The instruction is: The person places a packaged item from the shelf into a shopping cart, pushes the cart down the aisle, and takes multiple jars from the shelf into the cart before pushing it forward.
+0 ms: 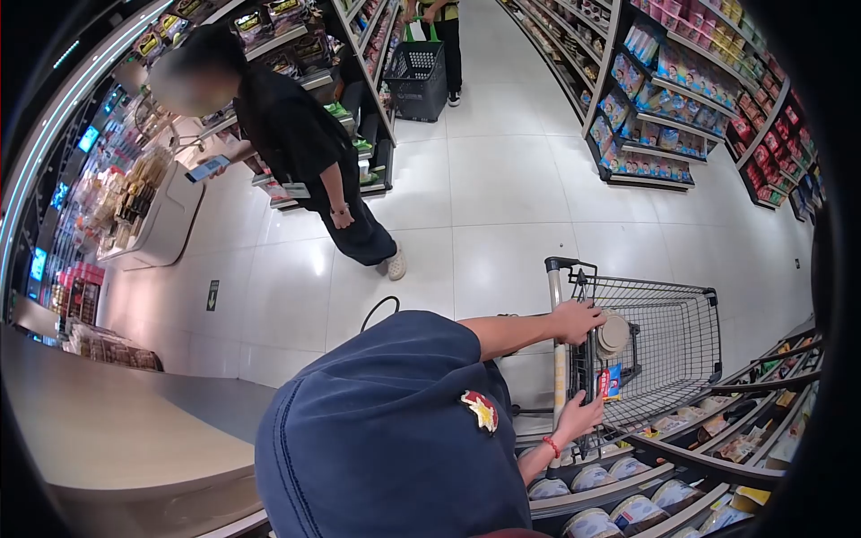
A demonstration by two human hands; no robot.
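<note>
A wire shopping cart [673, 309] stands in front of me, its handle bar [558, 363] crossing beneath my wrists. My left hand [578, 320] reaches over the bar, fingers curled on the cart's dark rear frame. Right beside those fingers is a round beige tub or lid [613, 331] inside the cart. My right hand [580, 418], with a red bracelet at its wrist, is at the lower part of the same frame, thumb and fingers apart. Just above its fingers is a small red and blue packet [611, 382]; I cannot make out whether they touch.
A person in black [300, 143] stands to the left, holding a phone [207, 168]. Farther along the aisle, another person's hand carries a dark shopping basket [418, 79]. Stocked shelves [659, 99] line the far right, and a shelf of tubs [646, 502] borders the cart.
</note>
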